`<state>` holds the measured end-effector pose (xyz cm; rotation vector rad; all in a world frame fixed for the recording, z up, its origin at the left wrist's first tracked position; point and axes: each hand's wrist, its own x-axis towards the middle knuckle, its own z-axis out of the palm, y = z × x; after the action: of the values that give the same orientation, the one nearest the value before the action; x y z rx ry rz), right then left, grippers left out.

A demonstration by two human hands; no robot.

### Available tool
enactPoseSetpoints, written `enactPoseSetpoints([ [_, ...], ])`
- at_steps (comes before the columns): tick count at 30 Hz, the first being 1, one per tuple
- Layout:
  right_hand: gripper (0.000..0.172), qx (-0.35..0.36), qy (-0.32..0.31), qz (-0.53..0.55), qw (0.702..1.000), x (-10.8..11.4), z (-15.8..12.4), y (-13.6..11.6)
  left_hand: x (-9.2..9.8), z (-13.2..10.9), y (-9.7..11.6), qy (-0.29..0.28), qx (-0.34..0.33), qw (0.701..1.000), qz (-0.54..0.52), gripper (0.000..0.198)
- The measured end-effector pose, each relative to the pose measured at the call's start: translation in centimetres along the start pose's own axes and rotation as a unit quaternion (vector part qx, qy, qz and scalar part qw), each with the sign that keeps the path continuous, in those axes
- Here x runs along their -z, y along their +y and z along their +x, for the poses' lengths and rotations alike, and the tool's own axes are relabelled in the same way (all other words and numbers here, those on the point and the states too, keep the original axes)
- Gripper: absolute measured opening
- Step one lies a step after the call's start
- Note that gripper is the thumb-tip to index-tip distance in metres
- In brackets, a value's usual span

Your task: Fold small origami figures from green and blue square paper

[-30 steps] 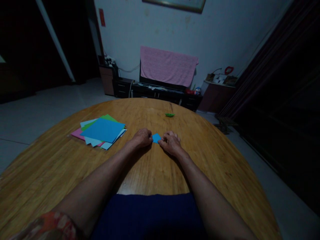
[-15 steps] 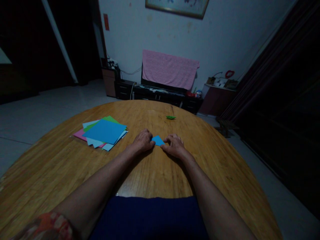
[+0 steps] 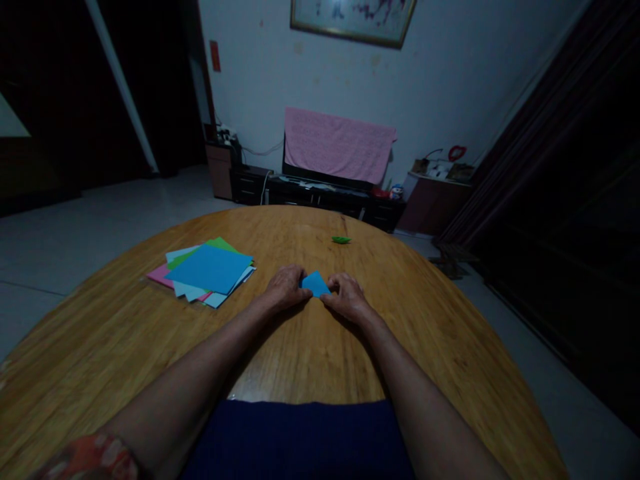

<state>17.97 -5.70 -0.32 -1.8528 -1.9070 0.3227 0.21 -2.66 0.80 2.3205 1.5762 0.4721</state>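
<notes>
A small folded piece of blue paper point(image 3: 315, 284) lies between my hands on the round wooden table point(image 3: 310, 353), its pointed corner facing away from me. My left hand point(image 3: 289, 285) grips its left side, the thumb along the near edge. On the right side, my right hand point(image 3: 347, 295) pinches the paper between thumb and curled fingers. The fingertips partly hide both ends of it. Beyond my right hand sits a small folded green paper piece point(image 3: 341, 240).
To the left lies a loose stack of coloured paper sheets point(image 3: 210, 269), a blue one on top. Past the table's far edge stand a low black cabinet point(image 3: 295, 193) and a screen draped with a pink towel point(image 3: 337, 143). A wooden stool point(image 3: 450, 259) is at the right.
The view has tilted slightly upward, so everything sits a little lower. Both hands keep hold of the blue paper, with slightly more of it showing between them.
</notes>
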Motion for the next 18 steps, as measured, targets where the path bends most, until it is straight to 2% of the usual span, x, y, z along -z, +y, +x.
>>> enactPoseSetpoints([
  [8,0.019,-0.004,0.015,0.06,0.998,0.1,0.1,-0.1,-0.1,-0.1,-0.1,0.002,-0.016,0.999,-0.047,0.027],
  [11,0.031,0.018,0.007,0.119,0.993,0.0,0.1,-0.3,0.1,-0.3,0.1,-0.002,-0.038,0.996,-0.075,0.024],
  [14,0.024,0.05,-0.004,0.148,0.988,0.0,0.2,-0.3,-0.1,-0.2,0.0,0.011,-0.063,0.992,-0.107,0.022],
  [16,0.019,0.047,0.005,0.171,0.984,-0.2,0.4,-0.1,-0.5,0.1,-0.4,0.051,-0.065,0.986,-0.143,0.033],
  [18,0.02,0.019,0.026,0.227,0.973,-0.3,0.7,0.2,-1.0,0.4,-0.8,0.091,-0.05,0.974,-0.2,0.054],
])
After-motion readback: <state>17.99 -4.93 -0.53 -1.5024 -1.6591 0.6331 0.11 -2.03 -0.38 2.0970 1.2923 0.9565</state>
